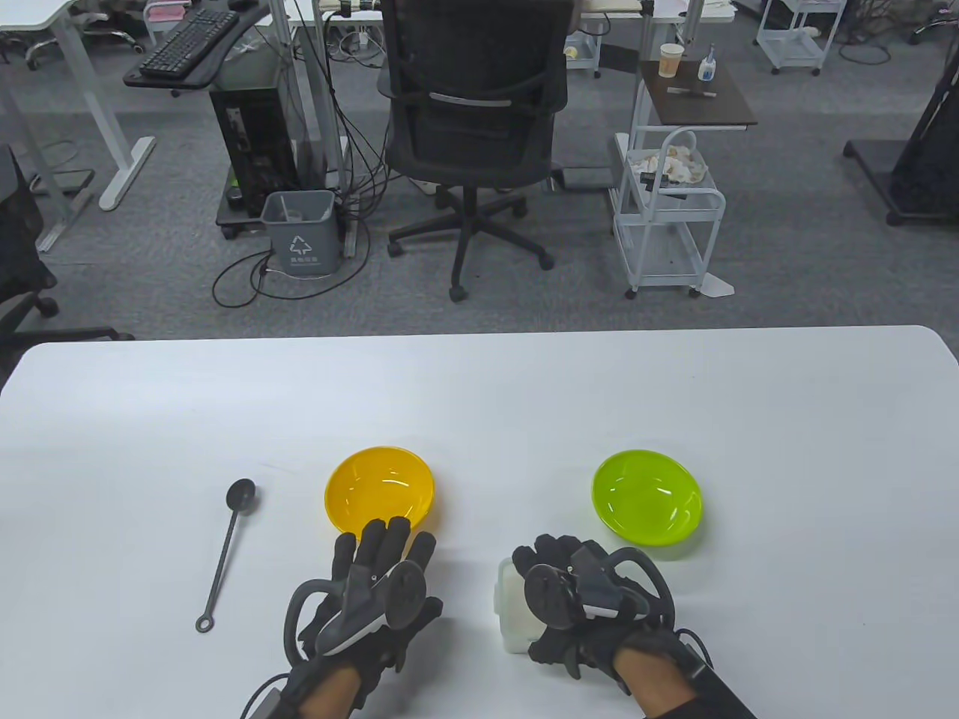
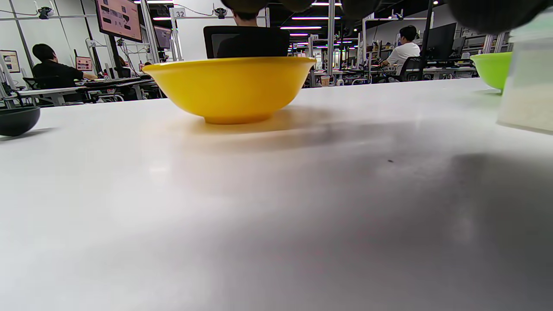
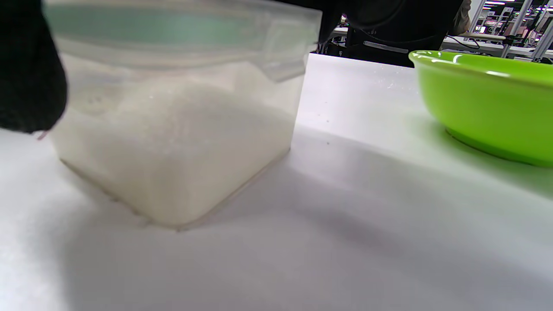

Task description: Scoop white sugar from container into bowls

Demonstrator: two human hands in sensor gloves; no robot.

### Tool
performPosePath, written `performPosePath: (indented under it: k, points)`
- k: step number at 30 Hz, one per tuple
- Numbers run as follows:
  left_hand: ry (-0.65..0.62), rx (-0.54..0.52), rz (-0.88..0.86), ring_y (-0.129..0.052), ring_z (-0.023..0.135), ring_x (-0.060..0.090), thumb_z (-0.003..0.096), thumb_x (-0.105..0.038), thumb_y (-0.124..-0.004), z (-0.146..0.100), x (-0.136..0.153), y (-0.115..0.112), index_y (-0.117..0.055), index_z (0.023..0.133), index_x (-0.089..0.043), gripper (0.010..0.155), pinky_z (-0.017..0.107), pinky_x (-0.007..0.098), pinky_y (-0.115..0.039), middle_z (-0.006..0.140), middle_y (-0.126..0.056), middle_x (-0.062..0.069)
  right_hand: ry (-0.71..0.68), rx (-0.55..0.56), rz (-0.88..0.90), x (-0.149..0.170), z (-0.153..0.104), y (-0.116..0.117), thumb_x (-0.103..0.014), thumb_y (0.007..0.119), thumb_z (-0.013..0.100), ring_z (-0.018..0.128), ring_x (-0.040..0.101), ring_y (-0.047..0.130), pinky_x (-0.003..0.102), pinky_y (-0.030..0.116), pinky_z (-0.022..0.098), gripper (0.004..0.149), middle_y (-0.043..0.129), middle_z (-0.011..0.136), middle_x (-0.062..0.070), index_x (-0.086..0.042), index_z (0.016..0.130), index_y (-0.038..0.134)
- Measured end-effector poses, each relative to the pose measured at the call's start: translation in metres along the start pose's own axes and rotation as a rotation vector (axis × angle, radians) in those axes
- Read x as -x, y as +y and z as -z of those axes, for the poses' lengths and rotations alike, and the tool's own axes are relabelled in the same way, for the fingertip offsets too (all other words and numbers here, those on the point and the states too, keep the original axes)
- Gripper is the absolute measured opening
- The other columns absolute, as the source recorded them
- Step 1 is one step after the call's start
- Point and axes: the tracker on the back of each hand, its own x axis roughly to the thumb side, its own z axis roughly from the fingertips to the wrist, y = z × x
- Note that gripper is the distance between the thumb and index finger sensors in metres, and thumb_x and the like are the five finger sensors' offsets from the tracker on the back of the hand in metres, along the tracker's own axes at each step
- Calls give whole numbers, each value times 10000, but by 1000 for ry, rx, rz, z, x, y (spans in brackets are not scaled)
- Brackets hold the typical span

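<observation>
In the right wrist view, white sugar (image 3: 173, 142) fills the lidded container (image 3: 181, 86).

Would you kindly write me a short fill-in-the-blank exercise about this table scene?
1. The spoon lies to the left of the ____ bowl.
2. The container of sugar still has its ____ on.
3. The right hand is at the container, next to the ____ bowl.
4. The left hand lies with its fingers ____, holding nothing.

Missing words: yellow; lid; green; spread
</observation>
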Motion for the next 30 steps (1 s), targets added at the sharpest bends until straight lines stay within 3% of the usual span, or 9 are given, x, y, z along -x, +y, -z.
performPosePath:
  k: [13,23,27,30]
  points:
    - [-21,13,1,-301,1216,270,389,-720,-637,0,-9,0,-322,1124,-498,831,842,568,-206,1250,-207,-98,4,-24,-3,0,-4,-1,-741,815,341,1107,430,338,574,416,807,1080,168,1173,155,-292,1098,190]
    - [-62,39,-80,-371,1215,265,390,-720,-635,0,-30,18,-327,1126,-498,828,852,572,-251,1254,-234,-80,6,-3,172,12,-17,-14,-756,758,354,1125,423,329,582,420,806,1040,170,1181,151,-301,1102,197]
    - [-73,108,-161,-420,1215,258,395,-722,-632,8,-44,28,-331,1133,-484,832,858,574,-279,1260,-281,-72,125,128,282,26,-31,-21,-702,736,401,1077,409,535,547,539,768,929,352,1167,158,-285,1104,295]
    - [-68,187,-286,-493,1203,254,402,-719,-632,15,-54,30,-349,1139,-449,834,861,573,-322,1257,-356,-64,239,148,391,39,-39,-18,-648,726,437,988,382,725,510,645,712,829,489,1133,173,-265,1096,401]
